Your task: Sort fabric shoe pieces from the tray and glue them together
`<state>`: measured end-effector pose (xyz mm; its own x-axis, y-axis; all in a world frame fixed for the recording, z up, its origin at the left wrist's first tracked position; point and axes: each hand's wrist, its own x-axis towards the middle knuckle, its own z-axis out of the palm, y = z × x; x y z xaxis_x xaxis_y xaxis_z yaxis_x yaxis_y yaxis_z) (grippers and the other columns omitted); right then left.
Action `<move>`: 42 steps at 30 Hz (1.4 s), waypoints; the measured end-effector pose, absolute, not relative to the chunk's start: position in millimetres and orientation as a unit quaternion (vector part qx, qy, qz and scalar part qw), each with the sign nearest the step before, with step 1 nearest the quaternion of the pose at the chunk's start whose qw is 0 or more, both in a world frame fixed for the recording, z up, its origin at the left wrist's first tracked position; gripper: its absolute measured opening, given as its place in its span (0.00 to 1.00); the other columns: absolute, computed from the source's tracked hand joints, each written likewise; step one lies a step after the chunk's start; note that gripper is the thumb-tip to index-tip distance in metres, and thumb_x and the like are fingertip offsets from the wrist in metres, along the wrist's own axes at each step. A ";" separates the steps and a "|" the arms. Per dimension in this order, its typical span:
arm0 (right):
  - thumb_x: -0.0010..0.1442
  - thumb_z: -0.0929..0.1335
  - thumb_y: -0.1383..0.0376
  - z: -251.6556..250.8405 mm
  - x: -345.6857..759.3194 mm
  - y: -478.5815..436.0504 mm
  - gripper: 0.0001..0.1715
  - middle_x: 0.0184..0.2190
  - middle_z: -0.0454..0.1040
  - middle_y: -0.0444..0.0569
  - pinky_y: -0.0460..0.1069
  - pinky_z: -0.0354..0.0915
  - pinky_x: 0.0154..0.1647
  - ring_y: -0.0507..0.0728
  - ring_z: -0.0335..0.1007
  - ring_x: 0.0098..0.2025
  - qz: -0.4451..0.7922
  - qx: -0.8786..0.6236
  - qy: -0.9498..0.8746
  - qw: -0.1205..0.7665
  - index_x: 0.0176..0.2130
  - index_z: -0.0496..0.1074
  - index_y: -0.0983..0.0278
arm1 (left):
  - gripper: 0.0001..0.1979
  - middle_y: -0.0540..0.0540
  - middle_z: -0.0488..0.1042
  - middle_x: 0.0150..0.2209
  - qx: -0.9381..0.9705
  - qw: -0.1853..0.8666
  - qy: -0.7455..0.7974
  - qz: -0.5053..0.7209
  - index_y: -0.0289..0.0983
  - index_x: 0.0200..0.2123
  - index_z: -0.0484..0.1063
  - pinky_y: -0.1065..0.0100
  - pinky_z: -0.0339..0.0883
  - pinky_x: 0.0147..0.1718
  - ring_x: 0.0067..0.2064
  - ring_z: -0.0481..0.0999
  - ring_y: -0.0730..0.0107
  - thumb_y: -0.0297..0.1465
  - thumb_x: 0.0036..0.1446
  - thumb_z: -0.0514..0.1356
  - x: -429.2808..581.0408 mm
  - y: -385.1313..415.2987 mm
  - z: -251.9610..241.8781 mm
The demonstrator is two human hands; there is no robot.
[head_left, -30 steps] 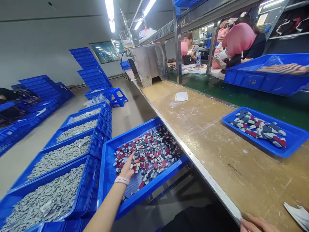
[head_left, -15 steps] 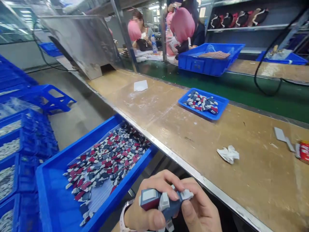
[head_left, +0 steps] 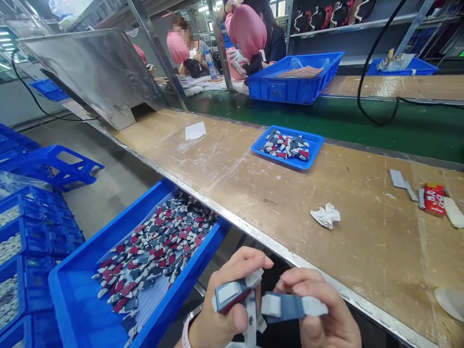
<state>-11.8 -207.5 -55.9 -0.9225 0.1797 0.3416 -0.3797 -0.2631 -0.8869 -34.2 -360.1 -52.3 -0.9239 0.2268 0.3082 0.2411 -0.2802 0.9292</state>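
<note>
I log the left hand point(head_left: 232, 270) at 7 o'clock pinching a navy-and-red strip point(head_left: 232, 295), and the right hand point(head_left: 319, 328) at 5 o'clock pinching a blue strip point(head_left: 282, 307), fingers point(head_left: 297, 278) pressed together, just beside the blue plastic tray point(head_left: 181, 286).

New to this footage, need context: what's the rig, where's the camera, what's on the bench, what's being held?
There's no machine here. One camera worn on a person's head looks forward and down at their bare hands. The left hand holds a navy, red and white piece; the right hand holds a navy and white strip. Beside them, a blue tray is heaped with similar cut pieces. A smaller blue tray of pieces sits on the bench top.
</note>
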 end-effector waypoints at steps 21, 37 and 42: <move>0.63 0.69 0.70 -62.4 -33.7 -168.7 0.13 0.37 0.74 0.51 0.48 0.73 0.36 0.55 0.74 0.37 0.525 0.273 -0.794 0.138 0.47 0.75 0.60 | 0.31 0.57 0.58 0.12 0.045 -0.394 -0.332 -0.856 0.37 0.48 0.77 0.81 0.47 0.10 0.10 0.47 0.85 0.56 0.61 0.53 -17.5 -345.0 -52.0; 0.61 0.70 0.58 -68.4 -16.9 -181.0 0.08 0.41 0.72 0.49 0.47 0.67 0.30 0.50 0.67 0.27 0.762 0.005 -0.647 -0.004 0.34 0.76 0.60 | 0.27 0.57 0.63 0.14 0.154 -0.295 -0.381 -0.862 0.41 0.46 0.73 0.84 0.43 0.09 0.10 0.45 0.87 0.57 0.60 0.54 -16.8 -337.6 -46.8; 0.62 0.69 0.55 -79.6 -14.3 -170.2 0.13 0.48 0.76 0.53 0.46 0.67 0.22 0.46 0.66 0.18 0.876 -0.037 -0.472 -0.095 0.34 0.73 0.62 | 0.23 0.53 0.71 0.22 0.159 -0.167 -0.458 -0.859 0.36 0.32 0.71 0.83 0.50 0.10 0.11 0.58 0.87 0.53 0.60 0.58 -25.0 -331.4 -52.4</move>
<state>-14.3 -170.2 -79.6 -0.9791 -0.1320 -0.1547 0.2018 -0.5364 -0.8195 -25.0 -331.4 -52.4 -0.8939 0.1406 -0.4257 -0.4317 -0.5259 0.7329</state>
